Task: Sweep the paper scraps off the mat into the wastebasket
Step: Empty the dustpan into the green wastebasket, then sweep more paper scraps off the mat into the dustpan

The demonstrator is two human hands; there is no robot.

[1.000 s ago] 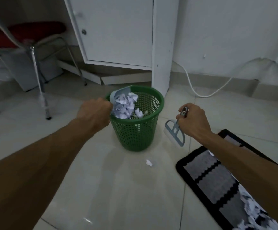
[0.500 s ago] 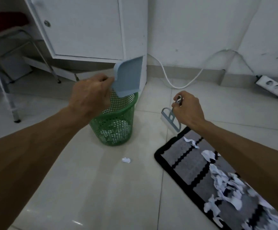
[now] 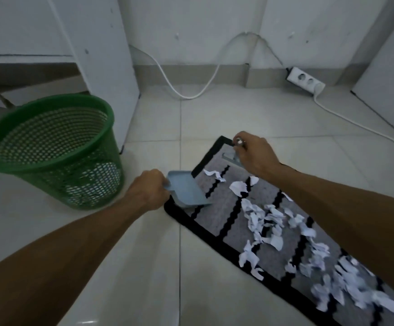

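Note:
A grey mat [image 3: 224,220] with black stripes and a black border runs from the middle to the lower right. White paper scraps [image 3: 269,220] lie scattered over it. My left hand [image 3: 148,190] grips the handle of a light blue dustpan [image 3: 186,191], whose mouth rests on the mat's left edge. My right hand [image 3: 253,154] grips a small grey hand brush [image 3: 232,158] at the mat's far corner. The green mesh wastebasket [image 3: 50,149] stands on the floor at the left, with white scraps showing through its lower wall.
White tiled floor [image 3: 144,267] surrounds the mat. A white cabinet [image 3: 102,48] stands behind the basket. A white cable [image 3: 186,90] loops along the wall, and a power strip [image 3: 305,81] lies by the skirting at the back right.
My left hand brought the dustpan down from above the wastebasket to the mat's edge. My right hand moved the brush onto the mat's far corner. The view swung right and down.

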